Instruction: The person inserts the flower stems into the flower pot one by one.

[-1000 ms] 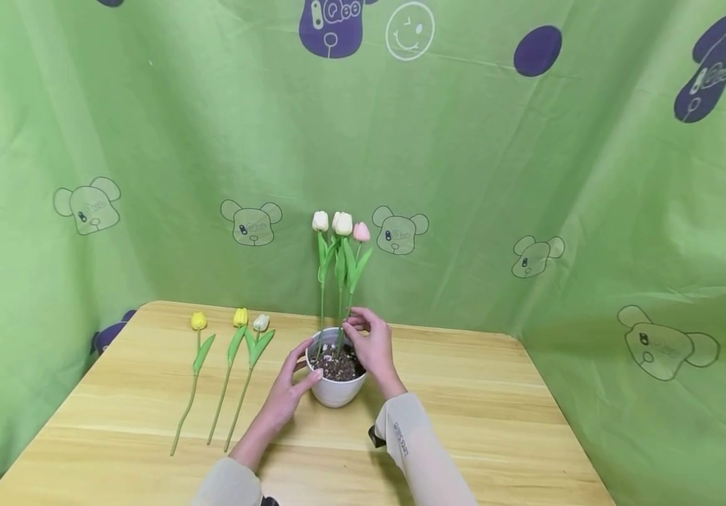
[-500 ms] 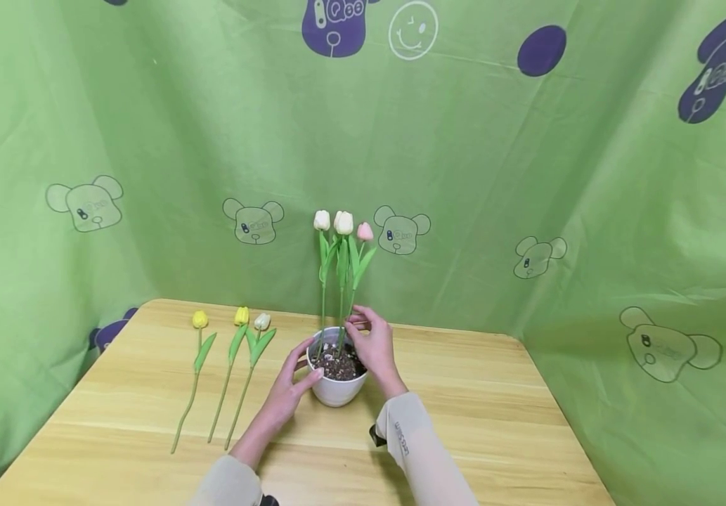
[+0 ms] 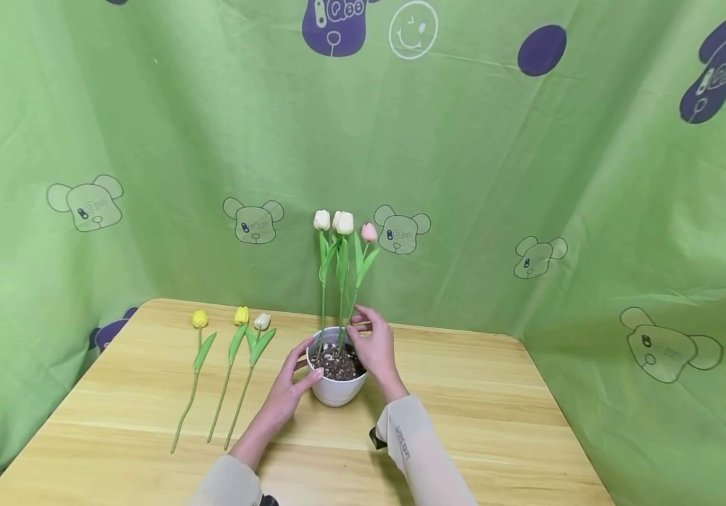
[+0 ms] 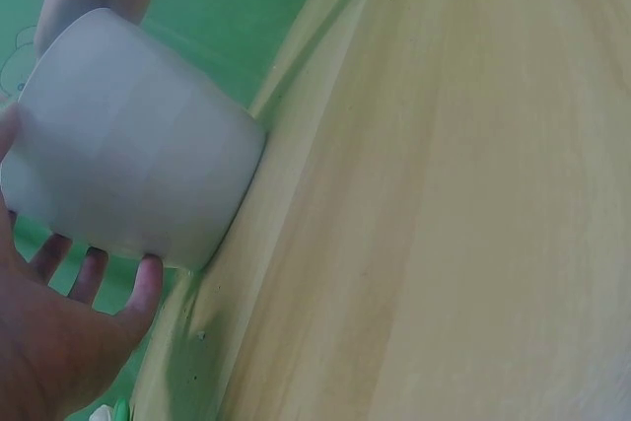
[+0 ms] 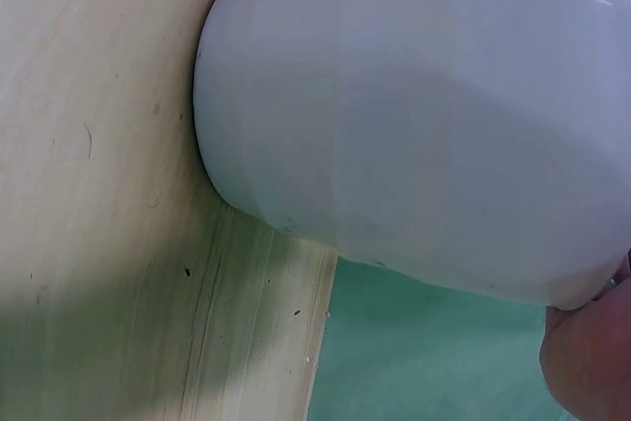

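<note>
A white flower pot (image 3: 335, 394) filled with dark soil (image 3: 339, 365) stands on the table, with several tulips upright in it. My left hand (image 3: 288, 388) grips the pot from the left, thumb at the front rim; in the left wrist view its fingertips (image 4: 148, 278) touch the pot's side. Over the right rim, my right hand (image 3: 373, 346) pinches the stem of a pink tulip (image 3: 370, 232), which leans slightly right. White tulips (image 3: 321, 221) rise beside it. The lower end of the pink tulip's stem is hidden behind the hand. Only part of the right hand shows in the right wrist view.
Left of the pot lie two yellow tulips (image 3: 200, 320) and a white tulip (image 3: 262, 322), stems toward the front. The wooden table (image 3: 476, 393) extends to both sides. A green printed curtain (image 3: 464, 140) hangs close behind and around it.
The pink tulip's head has shifted right, away from the white ones, while my right hand keeps hold of its stem. My left hand stays on the pot.
</note>
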`<state>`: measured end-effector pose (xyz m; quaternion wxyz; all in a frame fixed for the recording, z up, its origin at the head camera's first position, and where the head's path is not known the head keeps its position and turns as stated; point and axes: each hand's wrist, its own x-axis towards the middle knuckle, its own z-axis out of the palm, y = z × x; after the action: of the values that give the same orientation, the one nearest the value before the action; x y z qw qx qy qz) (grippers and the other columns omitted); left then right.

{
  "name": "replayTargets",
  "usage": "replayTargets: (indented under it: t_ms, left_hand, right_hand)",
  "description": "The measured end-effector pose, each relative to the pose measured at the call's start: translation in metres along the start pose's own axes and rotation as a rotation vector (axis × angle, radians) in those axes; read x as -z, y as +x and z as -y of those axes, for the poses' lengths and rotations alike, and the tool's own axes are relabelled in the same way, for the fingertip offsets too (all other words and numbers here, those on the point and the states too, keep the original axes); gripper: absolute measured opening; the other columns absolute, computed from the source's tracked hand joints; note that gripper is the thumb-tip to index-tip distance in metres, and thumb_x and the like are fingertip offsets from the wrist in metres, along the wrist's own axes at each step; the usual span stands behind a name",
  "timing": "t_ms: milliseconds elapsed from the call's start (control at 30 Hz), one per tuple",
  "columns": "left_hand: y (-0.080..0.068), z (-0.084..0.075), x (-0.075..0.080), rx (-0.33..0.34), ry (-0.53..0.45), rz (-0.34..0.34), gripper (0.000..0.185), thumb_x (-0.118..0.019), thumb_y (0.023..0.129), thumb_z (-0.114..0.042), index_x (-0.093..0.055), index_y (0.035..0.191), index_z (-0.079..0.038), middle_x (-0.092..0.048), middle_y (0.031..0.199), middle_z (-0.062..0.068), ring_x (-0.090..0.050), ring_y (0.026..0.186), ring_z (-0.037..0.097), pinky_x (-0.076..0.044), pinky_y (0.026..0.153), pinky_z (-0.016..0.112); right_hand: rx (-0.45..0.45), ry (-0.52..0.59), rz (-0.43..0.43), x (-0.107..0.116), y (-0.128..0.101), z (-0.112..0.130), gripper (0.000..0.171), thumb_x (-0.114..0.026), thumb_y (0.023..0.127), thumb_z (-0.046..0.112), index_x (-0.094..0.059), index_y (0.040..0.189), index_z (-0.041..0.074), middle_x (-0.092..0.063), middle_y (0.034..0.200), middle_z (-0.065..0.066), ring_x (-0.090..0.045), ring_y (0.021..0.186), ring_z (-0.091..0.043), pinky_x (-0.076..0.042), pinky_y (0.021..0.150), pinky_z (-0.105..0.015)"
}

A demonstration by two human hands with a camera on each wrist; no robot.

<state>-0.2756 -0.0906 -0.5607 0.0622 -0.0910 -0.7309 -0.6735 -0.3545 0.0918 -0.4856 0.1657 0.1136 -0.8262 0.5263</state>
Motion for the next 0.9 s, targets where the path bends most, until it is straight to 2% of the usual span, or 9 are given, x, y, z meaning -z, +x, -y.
replayTargets:
  t_ms: [300,767,900]
  left_hand:
    - [0.0002,-0.0012,-0.0001,0.000,-0.014,-0.006,0.067,-0.068,0.100,-0.033,-0.037,0.160,-0.030,-0.033,0.167,0.013,-0.043,0.143,0.042,-0.043,0.110,0.069]
    - [-0.0004,0.0007,-0.0010,0.028,-0.021,-0.008,0.069,-0.068,0.099,-0.034,-0.036,0.160,-0.033,-0.032,0.167,0.011,-0.043,0.144,0.041,-0.044,0.112,0.065]
    - [0.0001,0.0008,-0.0012,0.019,-0.026,-0.008,0.069,-0.069,0.099,-0.033,-0.036,0.160,-0.031,-0.032,0.168,0.013,-0.043,0.144,0.043,-0.044,0.111,0.066]
  right_hand:
    - [-0.045,0.040,0.007,0.0022,-0.0008,-0.0017,0.051,-0.074,0.089,-0.003,-0.061,0.138,0.001,-0.072,0.115,-0.017,-0.073,0.102,-0.032,-0.065,0.085,-0.036]
    - [-0.056,0.058,-0.023,0.0081,-0.0033,-0.0030,0.050,-0.073,0.089,-0.003,-0.061,0.138,0.000,-0.073,0.112,-0.018,-0.073,0.101,-0.032,-0.065,0.084,-0.034]
    - [-0.075,0.081,-0.025,0.0099,-0.0033,-0.0025,0.051,-0.073,0.090,-0.003,-0.060,0.139,0.000,-0.072,0.113,-0.019,-0.073,0.102,-0.035,-0.065,0.082,-0.033]
